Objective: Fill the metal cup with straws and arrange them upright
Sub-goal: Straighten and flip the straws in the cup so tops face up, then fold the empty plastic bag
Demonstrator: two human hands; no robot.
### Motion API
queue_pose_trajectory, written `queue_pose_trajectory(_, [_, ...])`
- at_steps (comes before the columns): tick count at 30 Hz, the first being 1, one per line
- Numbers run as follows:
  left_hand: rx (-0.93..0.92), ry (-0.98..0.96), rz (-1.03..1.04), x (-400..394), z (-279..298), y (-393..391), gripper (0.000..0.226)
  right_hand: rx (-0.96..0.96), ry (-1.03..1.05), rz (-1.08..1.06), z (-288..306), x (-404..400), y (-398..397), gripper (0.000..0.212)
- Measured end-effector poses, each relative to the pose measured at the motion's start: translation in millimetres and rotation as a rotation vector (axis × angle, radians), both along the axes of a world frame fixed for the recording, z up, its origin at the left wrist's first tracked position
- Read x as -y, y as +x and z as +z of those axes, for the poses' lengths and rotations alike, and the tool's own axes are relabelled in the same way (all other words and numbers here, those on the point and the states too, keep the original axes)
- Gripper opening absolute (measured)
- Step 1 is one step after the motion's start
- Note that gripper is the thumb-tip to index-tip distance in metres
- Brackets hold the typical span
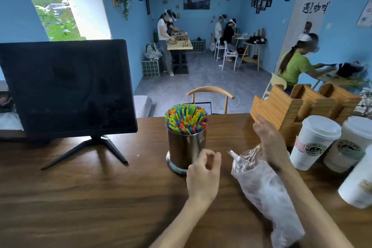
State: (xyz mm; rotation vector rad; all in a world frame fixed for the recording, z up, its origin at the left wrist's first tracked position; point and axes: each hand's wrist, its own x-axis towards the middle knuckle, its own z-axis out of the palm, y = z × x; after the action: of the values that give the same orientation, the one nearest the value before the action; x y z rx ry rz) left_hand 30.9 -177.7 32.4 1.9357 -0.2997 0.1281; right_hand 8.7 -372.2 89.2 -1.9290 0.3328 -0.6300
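So the cup (186, 150) was stood upright on the desk (90, 197), roughly mid-desk, and was packed full of coloured straws (186, 119) that were fanned out a bit above the rim. The left hand (203, 173) was held just beside the cup's base, on its right, fingers loosely curled with thumb and forefinger nearly met, and nothing could be seen gripped in it. The right hand (270, 143) was raised above the desk with fingers stretched out flat and blurred, and nothing was held by it either. A crinkled clear plastic bag (263, 191) was laid on the desk between the two forearms, under the right hand; whether it was touched by that hand couldn't be told. A dark monitor (66, 86) was stood to the left of the cup. Off to the right, lidded white paper cups (314, 141) and a wooden organiser (298, 104) were parked near the desk's edge.
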Motion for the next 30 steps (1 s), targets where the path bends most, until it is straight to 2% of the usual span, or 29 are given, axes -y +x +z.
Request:
queue_pose_trajectory(2, [-0.238, 0.451, -0.098, 11.2, -11.5, 0.5, 0.066, 0.002, 0.022, -0.082, -0.8, 9.8, -25.3, 0.036])
queue_pose_trajectory(3, [-0.336, 0.556, -0.173, 13.9, -15.5, 0.0, 0.085, -0.002, 0.038, -0.123, -4.8, 12.1, -38.2, 0.032])
queue_pose_trajectory(4, [-0.432, 0.573, -0.25, 17.7, -16.6, -1.3, 0.096, -0.014, 0.034, -0.158, -11.4, 15.0, -49.8, 0.029])
queue_pose_trajectory(8, [-0.669, 0.351, -0.389, 37.8, -11.4, -14.5, 0.085, -0.099, -0.042, -0.273, -46.5, 27.5, -75.0, 0.035])
queue_pose_trajectory(13, [-0.628, 0.281, -0.363, 65.1, -15.7, -26.2, 0.072, -0.086, 0.219, -0.391, -86.8, 41.3, -79.2, 0.04])
queue_pose_trajectory(17, [-0.653, 0.111, -0.378, 70.7, -26.2, -22.5, 0.032, -0.119, 0.286, -0.379, -105.1, 40.7, -81.1, 0.054])
queue_pose_trajectory(19, [-0.681, 0.001, -0.382, 64.8, -30.2, -19.6, 0.022, -0.104, 0.364, -0.377, -105.2, 39.1, -84.5, 0.06])
queue_pose_trajectory(22, [-0.718, -0.202, -0.401, 47.7, -30.7, -15.7, 0.025, -0.148, 0.522, -0.335, -100.7, 38.3, -90.7, 0.075])
queue_pose_trajectory(23, [-0.74, -0.251, -0.388, 40.9, -28.4, -15.7, 0.025, -0.185, 0.595, -0.258, -98.0, 38.1, -92.9, 0.072])
queue_pose_trajectory(26, [-0.766, -0.312, -0.377, 24.6, -23.7, -20.0, 0.028, -0.331, 0.726, 0.083, -85.7, 27.6, -98.5, 0.042])
queue_pose_trajectory(28, [-0.743, -0.338, -0.426, 16.0, -21.1, -23.1, 0.025, -0.373, 0.715, 0.147, -85.9, 19.1, -99.5, 0.039])
queue_pose_trajectory(30, [-0.73, -0.393, -0.528, 8.6, -16.1, -26.3, 0.045, -0.336, 0.665, 0.097, -87.8, 11.3, -98.6, 0.038])
